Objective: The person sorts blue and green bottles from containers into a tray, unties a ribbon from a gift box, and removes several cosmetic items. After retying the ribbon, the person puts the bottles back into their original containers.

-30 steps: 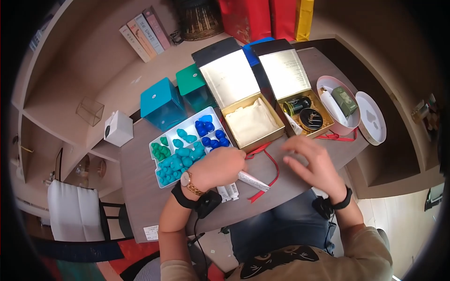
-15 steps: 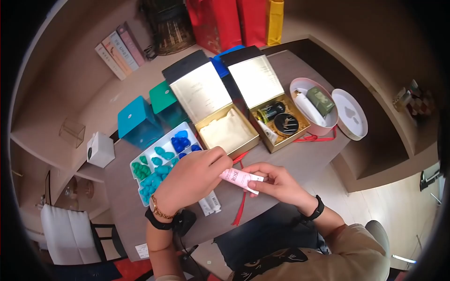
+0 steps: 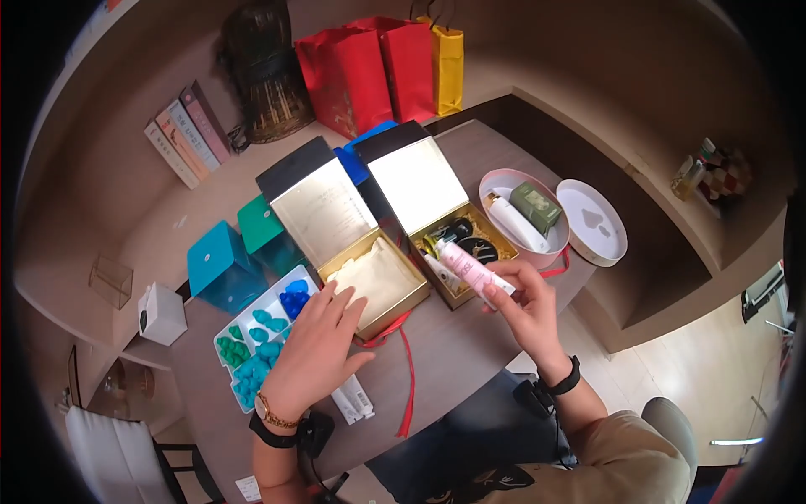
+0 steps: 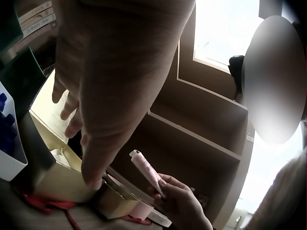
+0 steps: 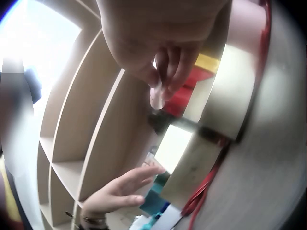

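My right hand [image 3: 529, 311] pinches a pink tube [image 3: 468, 269] by its flat crimped end, thumb on top. The tube slants up and left, its other end overlapping the right gold box [image 3: 445, 296] in the head view. Inside that box are a round black tin [image 3: 478, 249], a dark jar [image 3: 458, 228] and a small white tube [image 3: 440, 270] on shredded filler. Fingers spread and holding nothing, my left hand [image 3: 315, 357] hovers between the sectioned white tray [image 3: 245, 321] and the left gold box [image 3: 395, 315], which has cream cloth [image 3: 374, 275] inside.
White tubes [image 3: 354, 401] lie near the table's front edge, beside a red ribbon [image 3: 409, 378]. A pink oval box [image 3: 550, 252] with a bottle and green box stands right, its lid [image 3: 592, 220] alongside. Teal [image 3: 220, 265] and green boxes [image 3: 260, 223] stand behind the tray.
My left hand picked up the pink tube from the table and passed it to my right, then let go and drew left. My right hand has carried it toward the right gold box.
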`<state>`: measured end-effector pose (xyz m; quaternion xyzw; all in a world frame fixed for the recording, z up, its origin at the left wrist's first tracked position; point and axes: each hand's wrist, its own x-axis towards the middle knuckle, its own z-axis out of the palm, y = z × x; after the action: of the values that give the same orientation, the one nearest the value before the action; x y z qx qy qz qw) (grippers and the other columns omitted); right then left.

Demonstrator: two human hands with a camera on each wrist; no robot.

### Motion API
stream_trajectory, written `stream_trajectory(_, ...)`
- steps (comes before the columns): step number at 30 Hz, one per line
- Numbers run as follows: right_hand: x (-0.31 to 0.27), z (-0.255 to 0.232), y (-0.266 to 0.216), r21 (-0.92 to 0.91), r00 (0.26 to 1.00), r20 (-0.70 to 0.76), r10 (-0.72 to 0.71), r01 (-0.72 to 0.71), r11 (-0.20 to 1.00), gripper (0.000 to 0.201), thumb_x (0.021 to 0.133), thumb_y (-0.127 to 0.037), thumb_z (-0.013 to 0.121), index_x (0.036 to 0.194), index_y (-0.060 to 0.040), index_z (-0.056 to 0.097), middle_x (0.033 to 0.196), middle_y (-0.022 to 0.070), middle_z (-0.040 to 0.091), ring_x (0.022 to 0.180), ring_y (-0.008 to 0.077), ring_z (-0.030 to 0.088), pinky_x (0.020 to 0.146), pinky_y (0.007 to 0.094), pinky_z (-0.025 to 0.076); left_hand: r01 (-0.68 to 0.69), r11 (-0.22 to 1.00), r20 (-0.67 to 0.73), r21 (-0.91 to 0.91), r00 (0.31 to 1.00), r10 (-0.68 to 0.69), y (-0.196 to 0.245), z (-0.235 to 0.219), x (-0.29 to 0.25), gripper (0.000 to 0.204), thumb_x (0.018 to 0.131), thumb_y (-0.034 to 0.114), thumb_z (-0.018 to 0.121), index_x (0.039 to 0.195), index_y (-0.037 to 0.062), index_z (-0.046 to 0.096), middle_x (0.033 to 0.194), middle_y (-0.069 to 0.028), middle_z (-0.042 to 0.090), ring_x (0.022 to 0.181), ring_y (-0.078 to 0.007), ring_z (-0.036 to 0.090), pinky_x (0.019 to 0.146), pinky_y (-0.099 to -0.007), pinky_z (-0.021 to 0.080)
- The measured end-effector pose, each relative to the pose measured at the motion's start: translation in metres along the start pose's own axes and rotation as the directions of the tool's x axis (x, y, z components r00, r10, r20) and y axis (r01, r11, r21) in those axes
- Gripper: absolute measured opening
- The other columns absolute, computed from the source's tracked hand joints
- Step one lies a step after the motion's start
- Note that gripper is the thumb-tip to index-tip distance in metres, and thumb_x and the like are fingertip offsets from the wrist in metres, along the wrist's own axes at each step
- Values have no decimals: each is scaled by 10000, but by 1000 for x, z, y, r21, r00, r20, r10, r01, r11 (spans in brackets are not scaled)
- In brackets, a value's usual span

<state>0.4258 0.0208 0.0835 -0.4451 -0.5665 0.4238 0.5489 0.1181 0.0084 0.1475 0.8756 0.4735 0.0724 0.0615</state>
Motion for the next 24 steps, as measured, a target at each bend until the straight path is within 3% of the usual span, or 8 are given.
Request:
stream_trajectory(3, 16, 2, -2, -274, 968, -167, -185, 135, 952, 247, 931, -90, 717, 1163, -27, 657, 867, 101, 741, 743, 104, 678, 629, 267, 526, 51, 998, 30, 43, 998, -53, -9, 10, -2, 702, 851, 332, 801, 1414, 8, 533, 1508, -219, 481, 1467, -429, 352, 1187, -485, 342)
stream_trajectory(6, 34, 1, 1, -480, 922, -142, -360, 254, 840, 214, 923, -126, 723, 1113, -42, 671, 761, 100, 700, 675, 165, 654, 611, 296, 519, 59, 997, 108, 52, 992, -64, -12, 12, 0, 655, 868, 355, 785, 1392, 25, 569, 1502, -213, 497, 1475, -412, 352, 1195, -508, 335)
stream_trajectory(9, 46, -6, 4, -541, 925, -179, -336, 193, 818, 196, 923, -162, 718, 1086, -63, 674, 719, 112, 660, 634, 217, 646, 594, 328, 517, 36, 997, 125, 71, 991, -45, -15, 18, -1, 632, 864, 361, 782, 1378, 50, 586, 1485, -217, 512, 1454, -427, 379, 1168, -489, 364)
stream_trajectory(12, 56, -13, 8, -617, 886, -226, -406, 192, 763, 166, 934, -181, 704, 1063, -80, 675, 694, 109, 641, 618, 233, 653, 585, 349, 515, 45, 999, 122, 24, 991, -48, -17, 18, -1, 609, 866, 366, 780, 1368, 68, 606, 1478, -209, 524, 1445, -426, 396, 1167, -501, 360)
stream_trajectory(19, 68, -24, 14, -786, 904, -126, -408, 160, 597, 160, 915, -196, 725, 1038, -100, 690, 741, 106, 665, 651, 255, 676, 591, 362, 533, 50, 998, 119, 44, 991, -55, -16, 18, 0, 568, 884, 377, 760, 1341, 65, 630, 1463, -204, 531, 1447, -408, 383, 1192, -511, 333)
stream_trajectory(24, 75, -19, 21, -897, 824, 13, -566, 260, 358, 182, 933, -252, 719, 921, -81, 657, 650, 107, 634, 614, 288, 659, 537, 405, 498, 58, 998, 122, 28, 991, -61, -16, 19, 0, 572, 889, 381, 753, 1349, 68, 620, 1460, -209, 533, 1449, -411, 379, 1194, -511, 330)
